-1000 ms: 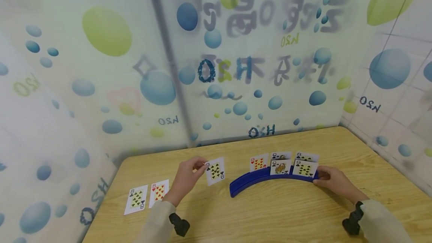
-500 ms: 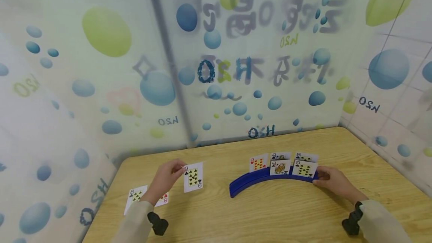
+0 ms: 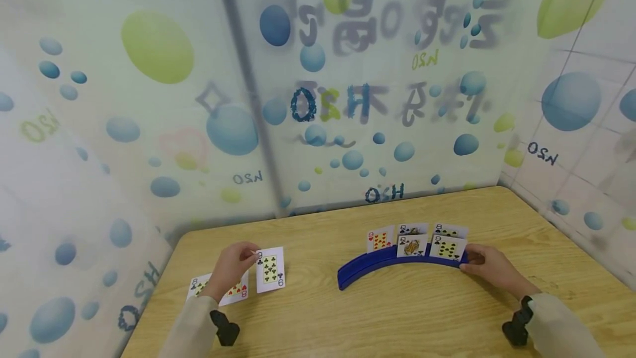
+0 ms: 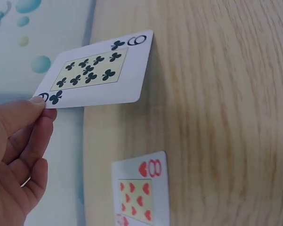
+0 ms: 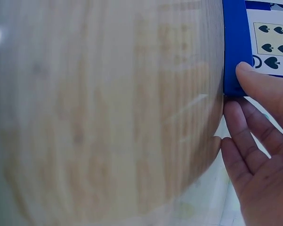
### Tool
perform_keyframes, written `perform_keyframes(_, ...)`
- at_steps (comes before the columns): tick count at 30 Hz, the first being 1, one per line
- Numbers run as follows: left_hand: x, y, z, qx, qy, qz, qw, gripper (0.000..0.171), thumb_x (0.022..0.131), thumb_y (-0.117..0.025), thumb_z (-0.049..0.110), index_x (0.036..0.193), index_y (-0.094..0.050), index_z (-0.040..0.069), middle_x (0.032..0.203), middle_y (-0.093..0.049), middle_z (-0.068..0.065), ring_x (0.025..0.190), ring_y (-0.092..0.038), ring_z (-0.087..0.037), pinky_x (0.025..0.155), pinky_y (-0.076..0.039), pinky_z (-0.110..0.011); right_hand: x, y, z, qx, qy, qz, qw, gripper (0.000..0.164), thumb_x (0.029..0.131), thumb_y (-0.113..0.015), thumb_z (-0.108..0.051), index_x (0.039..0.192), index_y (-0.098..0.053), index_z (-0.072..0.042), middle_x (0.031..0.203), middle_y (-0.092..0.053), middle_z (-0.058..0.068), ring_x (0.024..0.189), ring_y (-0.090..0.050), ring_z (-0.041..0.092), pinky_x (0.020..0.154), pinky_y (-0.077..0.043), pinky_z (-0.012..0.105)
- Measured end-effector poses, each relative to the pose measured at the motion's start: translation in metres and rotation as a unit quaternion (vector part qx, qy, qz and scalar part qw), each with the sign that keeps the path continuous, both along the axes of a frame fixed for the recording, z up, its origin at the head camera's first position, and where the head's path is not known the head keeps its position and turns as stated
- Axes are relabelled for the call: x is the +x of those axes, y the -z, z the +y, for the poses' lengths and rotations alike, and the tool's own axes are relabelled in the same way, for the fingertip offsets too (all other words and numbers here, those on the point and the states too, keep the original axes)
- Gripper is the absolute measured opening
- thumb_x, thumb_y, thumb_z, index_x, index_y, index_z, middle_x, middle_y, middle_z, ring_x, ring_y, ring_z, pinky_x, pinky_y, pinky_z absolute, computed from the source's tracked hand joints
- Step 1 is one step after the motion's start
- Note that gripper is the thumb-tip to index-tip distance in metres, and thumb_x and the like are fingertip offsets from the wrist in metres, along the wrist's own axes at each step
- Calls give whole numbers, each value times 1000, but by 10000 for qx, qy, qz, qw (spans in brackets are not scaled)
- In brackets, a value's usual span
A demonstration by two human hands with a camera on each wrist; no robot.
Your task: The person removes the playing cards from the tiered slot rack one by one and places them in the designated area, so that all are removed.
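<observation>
My left hand (image 3: 232, 269) pinches a nine of clubs (image 3: 270, 270) by one corner between thumb and fingers. The left wrist view shows this card tilted over the wood, its lower edge close to the surface; touching or not, I cannot tell. Beside it lie an eight of hearts (image 4: 136, 190) and an eight of clubs (image 3: 197, 285), both partly covered by my left hand in the head view. At the right end of a curved blue card holder (image 3: 367, 264), my right hand (image 3: 489, 269) grips the tip, thumb on its front face.
Standing in the holder are a nine of hearts (image 3: 380, 240), a queen of clubs (image 3: 411, 247) before another queen (image 3: 412, 229), and a nine of spades (image 3: 447, 248) before a black eight (image 3: 451, 231). A patterned curtain (image 3: 323, 170) hangs behind the table (image 3: 318, 319).
My left hand has carried the nine of clubs leftward and slightly down, away from the holder toward the two eights. The right hand and the holder stay in place.
</observation>
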State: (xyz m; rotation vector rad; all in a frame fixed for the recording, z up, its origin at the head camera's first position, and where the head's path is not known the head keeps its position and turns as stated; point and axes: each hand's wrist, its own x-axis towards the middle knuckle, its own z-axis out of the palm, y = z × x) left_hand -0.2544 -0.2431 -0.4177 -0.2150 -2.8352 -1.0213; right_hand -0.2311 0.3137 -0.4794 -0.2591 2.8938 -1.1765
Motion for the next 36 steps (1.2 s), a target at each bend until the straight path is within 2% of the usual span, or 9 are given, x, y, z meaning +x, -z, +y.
perform_keyframes(5,-4,8,-4,-2,-248,-209,9995,15,84,-64,6,98,-66,2,78,-59,-2,72,-55,-15,61,-46,-31,-1,0,-1,32,63,-14,10000,50,81,-70,-13,117,-50,15,102,-61,20,89,-59,29,73,-49,39)
perform_keyframes(11,-11,20,-7,-100,-469,-218,9986,15,82,-66,6,95,-67,1,79,-60,-4,74,-54,-17,65,-46,-34,-1,-2,-2,172,130,15,9998,48,81,-69,-12,116,-51,15,101,-60,21,88,-59,29,73,-49,41)
perform_keyframes(19,-17,32,-9,-356,-731,-414,9958,17,83,-65,8,98,-66,1,83,-60,-5,74,-54,-17,65,-46,-34,0,-3,-3,204,155,35,9997,49,81,-69,-12,116,-51,15,100,-61,20,87,-59,28,72,-49,40)
perform_keyframes(26,-20,40,-12,-501,-806,-437,9945,16,82,-66,7,96,-66,-1,86,-62,-8,79,-56,-20,71,-47,-39,0,-1,-3,125,99,91,9998,47,80,-70,-13,115,-52,14,100,-61,19,88,-59,28,72,-49,39)
perform_keyframes(36,-24,49,-15,-571,-822,-597,9932,13,83,-65,8,94,-66,1,86,-61,-6,78,-54,-19,72,-45,-39,1,-1,-2,83,100,34,9999,48,81,-70,-13,116,-52,14,101,-61,18,88,-59,26,72,-49,36)
